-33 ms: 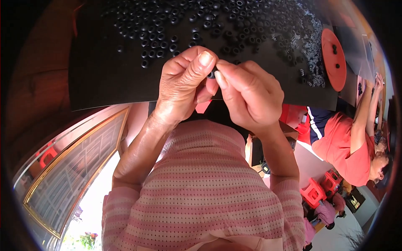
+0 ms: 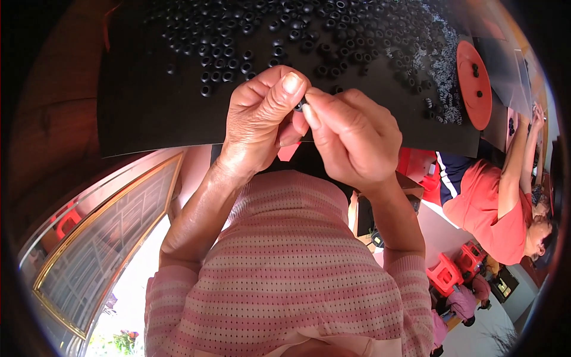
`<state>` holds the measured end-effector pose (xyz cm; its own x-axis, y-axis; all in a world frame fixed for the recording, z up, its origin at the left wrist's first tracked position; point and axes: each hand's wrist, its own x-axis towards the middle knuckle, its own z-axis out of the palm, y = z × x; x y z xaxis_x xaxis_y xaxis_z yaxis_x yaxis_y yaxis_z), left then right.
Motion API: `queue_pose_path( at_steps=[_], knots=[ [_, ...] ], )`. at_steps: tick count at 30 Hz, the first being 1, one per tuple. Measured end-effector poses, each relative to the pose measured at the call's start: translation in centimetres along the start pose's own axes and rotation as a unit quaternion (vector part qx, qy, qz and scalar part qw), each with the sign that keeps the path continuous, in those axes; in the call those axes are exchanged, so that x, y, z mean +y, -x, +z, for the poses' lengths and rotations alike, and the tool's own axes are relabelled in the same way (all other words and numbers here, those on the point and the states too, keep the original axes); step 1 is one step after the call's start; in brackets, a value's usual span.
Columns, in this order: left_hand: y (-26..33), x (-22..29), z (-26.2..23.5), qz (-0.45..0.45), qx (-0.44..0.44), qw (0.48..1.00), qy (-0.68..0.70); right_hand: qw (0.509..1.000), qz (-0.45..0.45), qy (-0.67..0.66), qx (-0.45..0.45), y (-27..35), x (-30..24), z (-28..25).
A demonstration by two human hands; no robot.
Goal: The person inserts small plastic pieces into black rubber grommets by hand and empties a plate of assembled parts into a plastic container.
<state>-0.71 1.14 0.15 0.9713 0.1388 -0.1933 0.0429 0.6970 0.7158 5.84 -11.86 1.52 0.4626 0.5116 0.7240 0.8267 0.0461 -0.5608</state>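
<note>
Over the near edge of the black table (image 2: pixel 166 122), my two hands meet at the fingertips. A small black hollow piece (image 2: pixel 300 106) is gripped between the thumb and fingers of my left hand (image 2: pixel 259 113). My right hand (image 2: pixel 361 137) is closed in a pinch, its thumb and index tips against that piece; whatever lies between them is hidden. Beyond my hands spread many small black ring-like pieces (image 2: pixel 220 63), like the held one. To their right lies a heap of small pale coiled springs (image 2: pixel 445 68).
A red oval plate (image 2: pixel 470 110) at the table's right holds a few black pieces. Further right, a person in a red shirt (image 2: pixel 491 211) reaches toward the table. Red stools (image 2: pixel 445 273) stand at the lower right. A gold-framed glass panel (image 2: pixel 113 238) is at lower left.
My right hand has shifted slightly left, its fingertips closer in on the black piece and covering more of it. My left hand has stayed in place.
</note>
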Motion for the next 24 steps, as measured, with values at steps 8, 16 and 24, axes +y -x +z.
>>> queue_pose_path(
  at_steps=[8, 16, 24],
  knots=[
    [0.0, 0.3, 0.1, -0.009, -0.003, 1.0, 0.003, 0.998, -0.025, 0.045, -0.042, 0.1, 1.1, -0.2],
    [0.5, 0.0, -0.3, 0.0, -0.077, 0.995, -0.061, 0.998, -0.003, 0.045, -0.053, -0.3, 0.2, -1.7],
    [-0.3, -0.3, -0.6, 0.06, -0.109, 0.992, -0.025, 0.967, 0.201, 0.149, -0.041, 1.2, 4.1, -8.2]
  ],
)
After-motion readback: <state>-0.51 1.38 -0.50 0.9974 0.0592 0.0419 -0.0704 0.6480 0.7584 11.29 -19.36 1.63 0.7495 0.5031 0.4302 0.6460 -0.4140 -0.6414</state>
